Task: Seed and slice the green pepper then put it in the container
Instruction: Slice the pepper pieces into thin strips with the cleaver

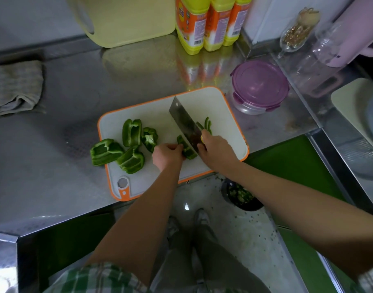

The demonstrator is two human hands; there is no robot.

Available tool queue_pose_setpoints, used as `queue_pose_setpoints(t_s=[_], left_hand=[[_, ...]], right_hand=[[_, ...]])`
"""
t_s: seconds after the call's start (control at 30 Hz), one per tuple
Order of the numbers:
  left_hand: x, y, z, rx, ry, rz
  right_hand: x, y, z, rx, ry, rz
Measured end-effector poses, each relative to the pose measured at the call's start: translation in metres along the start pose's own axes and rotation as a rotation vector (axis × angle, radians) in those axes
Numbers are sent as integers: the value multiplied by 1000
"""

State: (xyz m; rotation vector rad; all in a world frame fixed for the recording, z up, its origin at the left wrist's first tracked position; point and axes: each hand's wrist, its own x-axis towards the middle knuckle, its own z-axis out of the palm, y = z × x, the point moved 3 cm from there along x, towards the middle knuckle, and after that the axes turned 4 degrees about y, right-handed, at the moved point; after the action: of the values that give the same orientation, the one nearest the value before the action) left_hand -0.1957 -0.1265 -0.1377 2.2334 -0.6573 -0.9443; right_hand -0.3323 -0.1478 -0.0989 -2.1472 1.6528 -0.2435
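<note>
**Slicing stage, judged partly done.** Left hand [168, 155], fingers curled, gripping the near end of a dark green pepper segment [186, 150] on the white plastic cutting board with orange rim [213, 106]. Right hand [215, 151] closed round the handle of a broad steel cleaver [184, 123], handle mostly hidden. Blade upright, tip pointing away from the body, edge down at the segment's right flank.

Governing relation: segment lying between the two hands, touching the left fingers and just left of the blade. Long axis seemingly near-parallel to the cutting edge, so each stroke likely paring a lengthwise strip.

Thin green strips [207, 124] lying on the blade's right side. Four larger uncut pepper pieces [131, 132] to the left, the outermost partly off the board on the steel table [75, 92].

Round clear container with purple clip lid [259, 87] beyond the board's far right corner, lid on, nearer the right hand. Opening judged necessary before loading.
</note>
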Motion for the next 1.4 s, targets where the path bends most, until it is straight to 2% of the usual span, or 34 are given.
queue_pose_setpoints(t_s=[0.47, 0.9, 1.07, 1.23, 1.4], left_hand=[[4, 2, 1, 42, 2, -7], [-3, 0, 0, 103, -17, 176], [-2, -2, 0, 21, 7, 112], [2, 0, 4, 4, 8, 15], [3, 2, 4, 26, 23, 8]], right_hand=[[-5, -11, 9, -92, -114, 41], [4, -12, 18, -101, -1, 0], [15, 13, -1, -23, 55, 50], [8, 7, -5, 9, 9, -6], [-2, 0, 1, 1, -42, -25]])
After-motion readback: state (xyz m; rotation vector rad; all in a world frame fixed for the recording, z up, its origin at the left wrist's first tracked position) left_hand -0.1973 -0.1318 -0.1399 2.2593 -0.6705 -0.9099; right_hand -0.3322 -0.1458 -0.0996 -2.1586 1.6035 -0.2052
